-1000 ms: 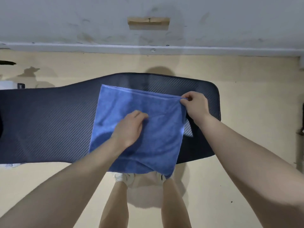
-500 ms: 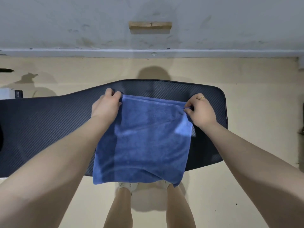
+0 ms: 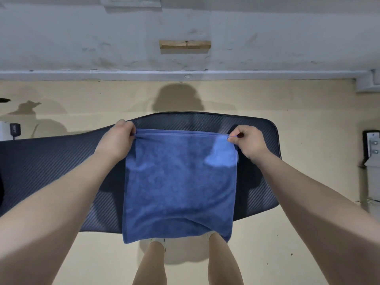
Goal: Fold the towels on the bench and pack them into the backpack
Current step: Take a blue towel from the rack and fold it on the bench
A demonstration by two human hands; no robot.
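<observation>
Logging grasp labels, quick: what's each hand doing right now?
Left hand: pinches the towel's far left corner.
Right hand: pinches its far right corner.

no words, numbers, labels or signs can be read here.
</observation>
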